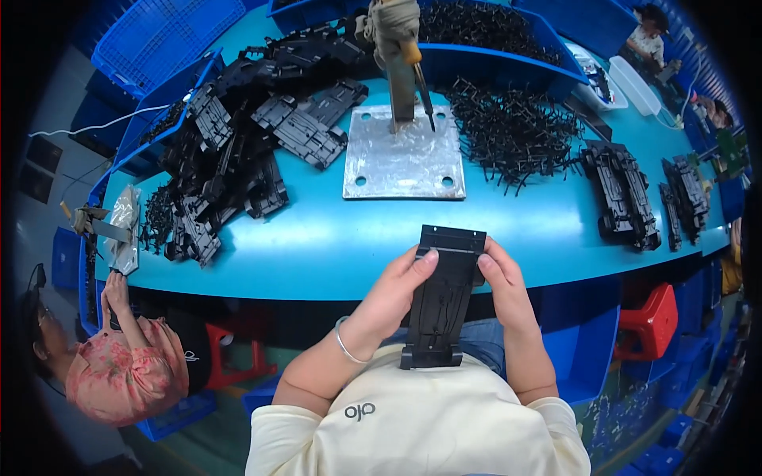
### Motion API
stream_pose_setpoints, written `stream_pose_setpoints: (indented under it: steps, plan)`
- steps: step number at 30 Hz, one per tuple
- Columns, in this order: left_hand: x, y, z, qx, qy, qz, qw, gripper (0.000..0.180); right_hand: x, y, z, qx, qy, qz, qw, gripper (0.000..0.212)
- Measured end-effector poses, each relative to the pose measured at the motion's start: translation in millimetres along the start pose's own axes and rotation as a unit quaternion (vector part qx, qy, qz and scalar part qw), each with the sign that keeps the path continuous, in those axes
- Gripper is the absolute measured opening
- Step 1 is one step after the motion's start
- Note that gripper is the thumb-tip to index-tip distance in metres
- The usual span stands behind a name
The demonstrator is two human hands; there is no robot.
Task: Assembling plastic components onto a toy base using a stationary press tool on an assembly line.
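A black plastic toy car chassis [441, 297] is held between my two hands, close to my body and just off the table's near edge. My left hand [398, 287] grips its left side near the far end, thumb on top. On the opposite side my right hand [503, 279] holds the edge, thumb along it and fingers mostly hidden beneath. Small wheel-like parts show at the chassis's near end. Beyond it stands a square metal plate [405, 170] with a cloth-wrapped post [397, 71] and a screwdriver-like tool with an orange handle [414, 55].
Black chassis [305, 127] are heaped at the left; a pile of thin black parts [512, 131] lies right of the plate. More chassis [621, 194] rest at the right. Blue bins [508, 59] line the back. A co-worker [135, 357] sits at the left, near a red stool [647, 321] opposite.
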State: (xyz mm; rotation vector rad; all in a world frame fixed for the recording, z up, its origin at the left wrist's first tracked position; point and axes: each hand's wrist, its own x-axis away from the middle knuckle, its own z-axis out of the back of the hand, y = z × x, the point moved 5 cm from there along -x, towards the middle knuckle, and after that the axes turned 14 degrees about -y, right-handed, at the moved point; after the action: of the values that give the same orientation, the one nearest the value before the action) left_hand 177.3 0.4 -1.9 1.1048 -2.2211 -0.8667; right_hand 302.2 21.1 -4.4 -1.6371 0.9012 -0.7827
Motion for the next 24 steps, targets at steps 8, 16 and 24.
stream_pose_setpoints:
  steps: [8, 16, 24]
  plan:
    - [0, -4, 8, 0.108, -0.041, 0.049, 0.992, 0.031, 0, -5, -6, 0.317, 0.062, 0.064, 0.944, 0.015]
    - [-15, 3, 16, 0.096, 0.014, 0.015, 0.995, 0.026, -9, -10, -7, 0.401, 0.115, 0.055, 0.907, 0.019]
    - [-56, 7, 46, -0.049, 0.104, 0.014, 0.993, 0.024, -50, 18, 32, 0.202, 0.118, 0.018, 0.972, 0.026]
